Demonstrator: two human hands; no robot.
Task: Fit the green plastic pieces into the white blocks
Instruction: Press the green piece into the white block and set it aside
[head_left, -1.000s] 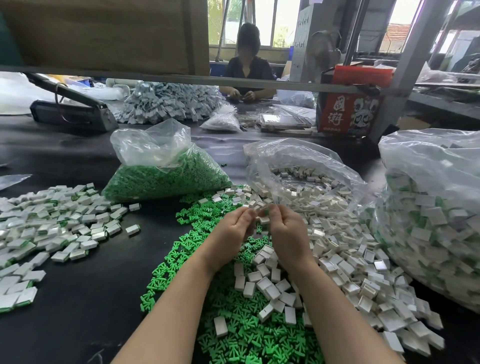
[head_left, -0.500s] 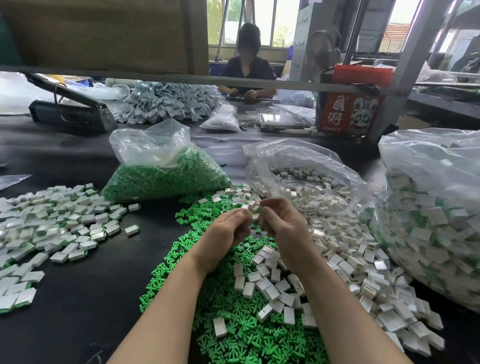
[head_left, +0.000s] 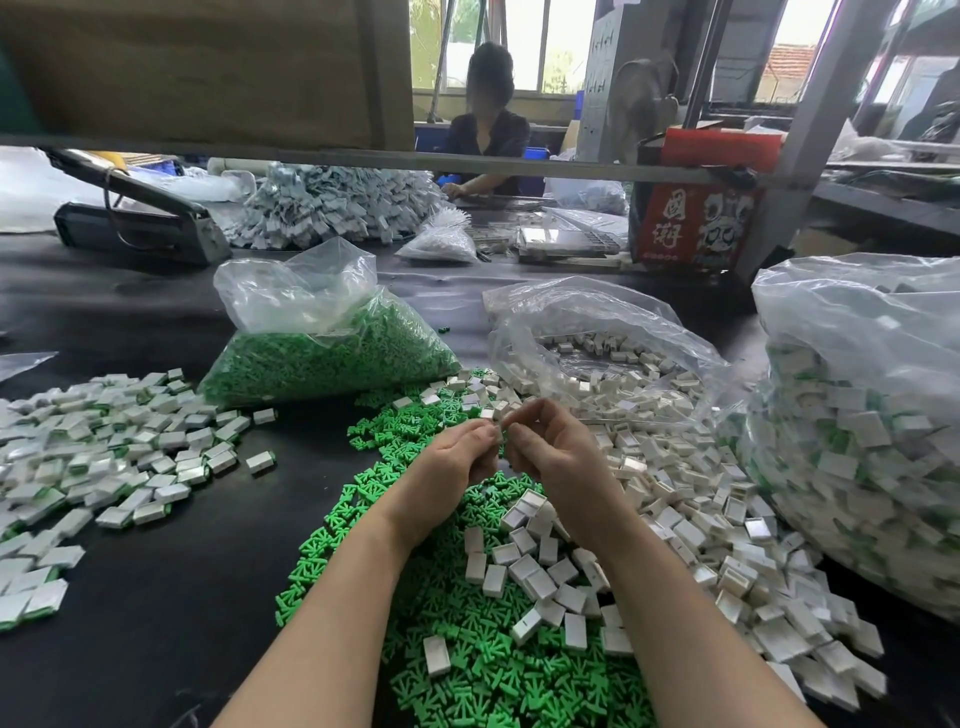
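Black table (head_left: 156, 597), bagged green pieces (head_left: 332, 358), bagged white blocks (head_left: 623, 364)

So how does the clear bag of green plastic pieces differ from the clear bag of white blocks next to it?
The clear plastic bag of green pieces is packed full and mounded; the clear plastic bag of white blocks is slack and mostly empty, blocks lying in a thin layer. The green bag's neck stands bunched upward; the white one's mouth sags toward the hands. Both lie on the black table.

Both hands (head_left: 511, 457) curled, fingertips together
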